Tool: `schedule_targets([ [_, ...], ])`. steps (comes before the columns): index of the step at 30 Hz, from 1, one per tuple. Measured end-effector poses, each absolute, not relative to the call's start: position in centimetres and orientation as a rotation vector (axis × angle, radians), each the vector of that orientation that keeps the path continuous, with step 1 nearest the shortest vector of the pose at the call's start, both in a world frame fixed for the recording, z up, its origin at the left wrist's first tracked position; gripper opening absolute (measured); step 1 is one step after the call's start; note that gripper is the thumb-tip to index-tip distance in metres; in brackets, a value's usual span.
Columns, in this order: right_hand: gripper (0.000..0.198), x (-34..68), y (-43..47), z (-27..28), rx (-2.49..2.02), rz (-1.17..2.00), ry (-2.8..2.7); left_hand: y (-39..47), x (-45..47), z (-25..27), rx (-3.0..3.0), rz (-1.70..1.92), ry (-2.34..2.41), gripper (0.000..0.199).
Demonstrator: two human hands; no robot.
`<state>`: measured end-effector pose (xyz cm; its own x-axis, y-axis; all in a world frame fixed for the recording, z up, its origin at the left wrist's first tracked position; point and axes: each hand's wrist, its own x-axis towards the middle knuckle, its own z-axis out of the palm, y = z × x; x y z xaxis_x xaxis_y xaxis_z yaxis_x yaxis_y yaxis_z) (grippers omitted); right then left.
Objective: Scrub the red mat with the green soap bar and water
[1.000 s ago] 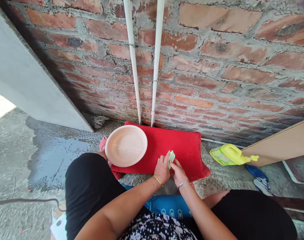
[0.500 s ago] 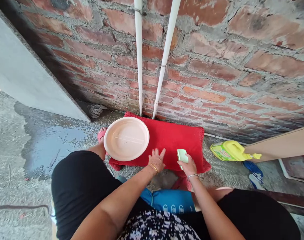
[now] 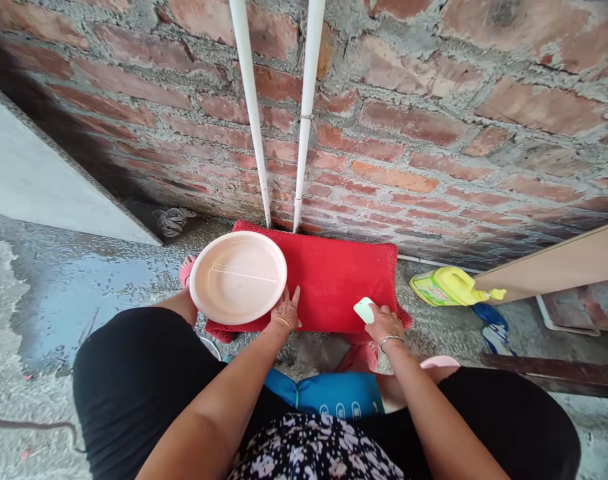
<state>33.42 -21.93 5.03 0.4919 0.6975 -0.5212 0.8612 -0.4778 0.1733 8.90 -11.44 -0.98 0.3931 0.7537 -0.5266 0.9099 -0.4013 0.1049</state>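
Note:
A red cloth [image 3: 341, 280] is spread over a low bench-like shape in front of me. My right hand [image 3: 385, 323] is closed around a pale green scrub brush [image 3: 365, 309], which rests on the cloth's right part with its back facing up. My left hand [image 3: 286, 311] lies with fingers apart on the cloth, right beside the rim of a light pink basin [image 3: 196, 301]. Whether it touches the rim I cannot tell. The basin stands on the left end of the cloth, and a little water seems to be in it.
A yellow jug [image 3: 447, 285] stands on the floor to the right, beside a beige board [image 3: 559, 263]. Behind the cloth rise two white pipes [image 3: 307, 113] along a brick wall [image 3: 399, 120]. Wet floor [image 3: 94, 293] and a grey slab [image 3: 59, 170] lie left.
My left hand has moved left across the cloth to the basin's rim. The brush has turned in my right hand, so its bristles no longer show. The view has shifted slightly.

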Motion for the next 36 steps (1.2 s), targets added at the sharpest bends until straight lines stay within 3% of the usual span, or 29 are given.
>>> schedule_targets([
  [9, 0.061, 24.7, -19.2, 3.8, 2.136, -0.747, 1.766, -11.1, 8.9, -1.6, 2.252, -0.678, 1.411, 0.131],
  [17, 0.056, 35.6, -23.3, 6.2, 2.272, -0.506, 1.303, -11.3, 9.3, -1.7, 2.350, -0.747, 1.385, 0.134],
  [26, 0.061, 26.0, -18.2, 4.0, 2.144, -0.780, 1.734, -11.6, 9.1, -1.9, 2.289, -0.652, 1.466, 0.133],
  [33, 0.046, 33.1, -20.7, 5.9, 2.240, -0.564, 1.448, -12.5, 8.7, -1.3, 2.250, -0.567, 1.581, 0.125],
  [36, 0.046, 31.3, -18.9, 6.4, 2.259, -0.529, 1.591, -12.4, 8.9, -1.1, 2.230, -0.595, 1.580, 0.124],
])
